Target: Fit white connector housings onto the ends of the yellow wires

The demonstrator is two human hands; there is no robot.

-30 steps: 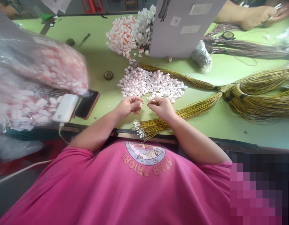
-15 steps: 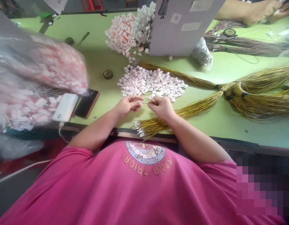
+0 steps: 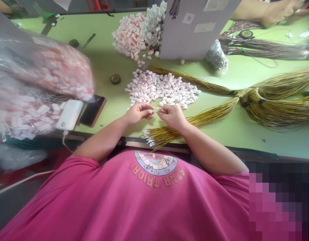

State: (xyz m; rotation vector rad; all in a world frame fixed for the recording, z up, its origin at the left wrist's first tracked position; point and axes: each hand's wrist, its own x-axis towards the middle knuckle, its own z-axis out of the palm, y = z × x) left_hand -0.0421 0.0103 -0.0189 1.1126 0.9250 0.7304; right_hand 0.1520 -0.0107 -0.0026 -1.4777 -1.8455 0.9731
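Observation:
My left hand (image 3: pixel 138 113) is pinched shut on a small white connector (image 3: pixel 150 111) just above the green table's near edge. My right hand (image 3: pixel 172 115) is closed round a few thin yellow wires (image 3: pixel 161 108), whose metal tips point at the connector. The two hands almost touch. Under my right wrist lies a thick bundle of yellow wires (image 3: pixel 169 132) with silver terminals fanned out toward my chest. A pile of small pink-white connectors (image 3: pixel 162 88) lies just beyond both hands.
A white power bank (image 3: pixel 70 114) and a dark phone (image 3: pixel 93 110) lie at the left, beside clear bags of connectors (image 3: pixel 41 83). Farther back are more connector heaps (image 3: pixel 134 33), a grey board (image 3: pixel 194 30), tape rolls (image 3: pixel 115 79) and another person's arm (image 3: pixel 267 13). More wire bundles (image 3: pixel 277 103) spread right.
My left hand's fingers have closed and moved right toward the right hand, bringing the connector up to the wire tips. The right hand has barely shifted.

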